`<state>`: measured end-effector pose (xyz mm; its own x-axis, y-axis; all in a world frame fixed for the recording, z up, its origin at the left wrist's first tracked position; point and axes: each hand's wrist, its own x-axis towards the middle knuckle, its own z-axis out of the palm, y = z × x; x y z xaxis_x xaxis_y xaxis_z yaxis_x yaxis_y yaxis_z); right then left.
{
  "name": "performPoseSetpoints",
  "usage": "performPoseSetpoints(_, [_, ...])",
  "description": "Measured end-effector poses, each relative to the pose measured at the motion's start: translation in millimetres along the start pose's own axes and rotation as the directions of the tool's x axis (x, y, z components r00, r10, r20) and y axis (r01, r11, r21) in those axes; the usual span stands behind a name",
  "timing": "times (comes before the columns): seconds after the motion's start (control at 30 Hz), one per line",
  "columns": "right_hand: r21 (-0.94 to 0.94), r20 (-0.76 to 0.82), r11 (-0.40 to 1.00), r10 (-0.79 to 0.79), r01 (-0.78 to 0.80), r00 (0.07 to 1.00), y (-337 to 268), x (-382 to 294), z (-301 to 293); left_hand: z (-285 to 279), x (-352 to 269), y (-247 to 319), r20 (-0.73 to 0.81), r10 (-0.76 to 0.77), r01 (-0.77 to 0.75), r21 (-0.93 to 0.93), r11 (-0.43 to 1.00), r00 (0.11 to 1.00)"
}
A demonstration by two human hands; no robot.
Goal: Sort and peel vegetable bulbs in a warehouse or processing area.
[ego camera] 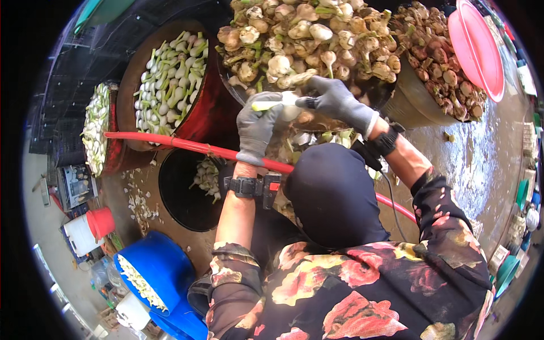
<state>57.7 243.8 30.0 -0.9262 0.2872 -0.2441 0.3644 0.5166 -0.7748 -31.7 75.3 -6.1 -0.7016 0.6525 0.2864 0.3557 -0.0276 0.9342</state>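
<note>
My left hand, in a grey knit glove, grips a garlic bulb by its cut green stem. The bulb is white and partly hidden between my hands. My right hand, gloved alike, holds a small tool with a black handle against the bulb; its working end cannot be made out. Just beyond my hands a wide container is heaped with soil-stained garlic. Below the right hand lie pale peelings and green leaf scraps.
A red hose crosses under my left forearm. Peeled garlic fills a tilted drum at left; a black tub holds several bulbs. A blue barrel stands lower left. Reddish bulbs fill a bucket beside a pink basin. The floor is wet.
</note>
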Motion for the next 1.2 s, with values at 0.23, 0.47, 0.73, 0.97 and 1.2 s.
performPoseSetpoints(0.23, [-0.057, -0.168, 0.979, -0.204, 0.197, 0.965, 21.9, 44.6, 32.3, -31.9, -1.3, -29.6, 0.062, -0.073, 0.089, -0.345, 0.934, 0.995])
performPoseSetpoints(0.47, [0.466, 0.065, 0.836, 0.294, -0.289, 0.954, 22.9, 35.5, 9.8, -100.0, 2.9, -75.5, 0.025, -0.486, 0.1, -0.987, 0.129, 0.874])
performPoseSetpoints(0.73, [0.557, 0.114, 0.636, 0.579, -0.534, 0.807, 52.4, -54.6, -34.2, -181.9, 23.7, -124.1, 0.002, -0.722, -0.222, -0.951, -0.216, 0.692])
performPoseSetpoints(0.97, [-0.517, 0.089, 0.726, 0.573, -0.454, 0.815, 17.4, -33.1, -20.6, -233.5, -2.4, -143.3, 0.067, -0.798, -0.004, -0.996, -0.087, 0.599])
performPoseSetpoints(1.2, [-0.599, 0.316, 0.725, 0.604, -0.34, 0.732, 21.2, 85.1, 49.4, -205.9, -43.2, -75.0, 0.283, -0.878, 0.277, -0.943, -0.183, 0.387])
